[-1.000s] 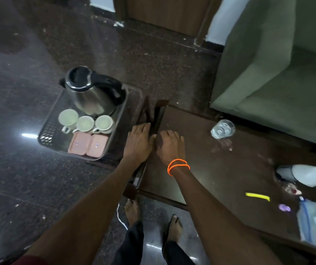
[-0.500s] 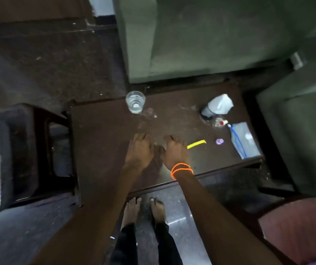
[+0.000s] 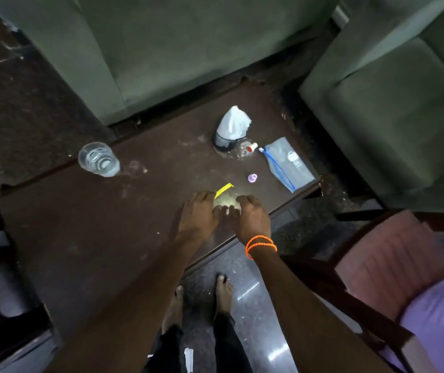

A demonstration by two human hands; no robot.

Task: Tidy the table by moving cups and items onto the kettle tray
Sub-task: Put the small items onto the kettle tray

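Head view, looking down on a dark brown surface (image 3: 86, 238) set between green sofas (image 3: 178, 49) and a chair with a pink seat (image 3: 393, 265). The left hand (image 3: 196, 219) and the right hand (image 3: 251, 219) are seen side by side near the front edge of the surface, palms down, fingers bent over a bright glare patch lying between them. Whether anything is gripped by either hand cannot be told, since the spot under the fingertips is washed out. A yellow strip (image 3: 225, 189) is seen just beyond the left hand's fingers, its near end touching or hidden by them. An orange band (image 3: 260, 244) is worn on the right wrist.

A clear glass (image 3: 98, 160) is placed near the far left edge of the surface, well apart from both hands. A white bag (image 3: 233, 125) is seen at the far right, with a small red-capped item (image 3: 250, 148) just beside it. A blue-edged plastic pouch (image 3: 286, 164) is laid flat at the right corner, and a small purple cap (image 3: 252, 178) lies between the pouch and the yellow strip. The kettle tray is out of view. Bare feet (image 3: 223, 289) are seen on the floor below the surface's edge.
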